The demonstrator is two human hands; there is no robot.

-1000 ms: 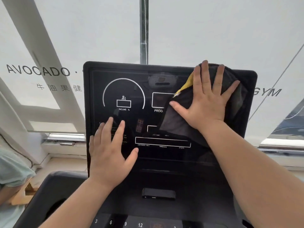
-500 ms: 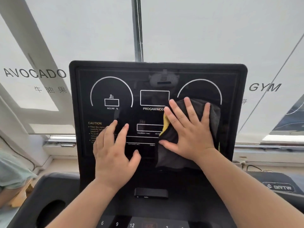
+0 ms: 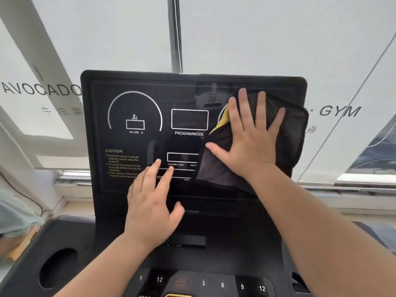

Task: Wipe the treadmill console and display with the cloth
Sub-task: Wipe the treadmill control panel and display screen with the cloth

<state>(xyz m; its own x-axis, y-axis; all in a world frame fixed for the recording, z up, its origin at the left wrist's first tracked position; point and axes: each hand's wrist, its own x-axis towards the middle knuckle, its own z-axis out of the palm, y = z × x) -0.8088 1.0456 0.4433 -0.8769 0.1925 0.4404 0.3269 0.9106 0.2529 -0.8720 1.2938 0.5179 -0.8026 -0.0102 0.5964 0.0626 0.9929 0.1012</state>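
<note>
1. Two hands are on the job, one cloth, one display, one console. I count one round cup hole point(image 3: 57, 268) at the near left of the console point(image 3: 70, 239) and one small black bar point(image 3: 186, 241) below the display.
2. My right hand point(image 3: 250, 144) lies flat with its fingers spread wide, pressing the cloth point(image 3: 293, 133) against the right half of the display point(image 3: 137, 93); it presses with the palm and does not pinch.
3. My left hand point(image 3: 152, 211) is flat and bare, fingers loosely apart, fingertips touching the lower middle of the display just right of the yellow CAUTION text point(image 3: 123, 163). The two hands sit apart from each other.
4. The cloth's right edge hangs just past the display's right rim, and its top edge stays below the top rim. The whole left half of the display is uncovered, with the INCLINE arc point(image 3: 135, 110) and the PROGAM/MODE box point(image 3: 189, 120) in the clear.
5. A row of number keys point(image 3: 222, 285) runs along the near edge of the console, below both wrists.
6. The cloth is dark grey to black, folded into layers, with a yellow strip showing at its upper left beside my index finger.
</note>
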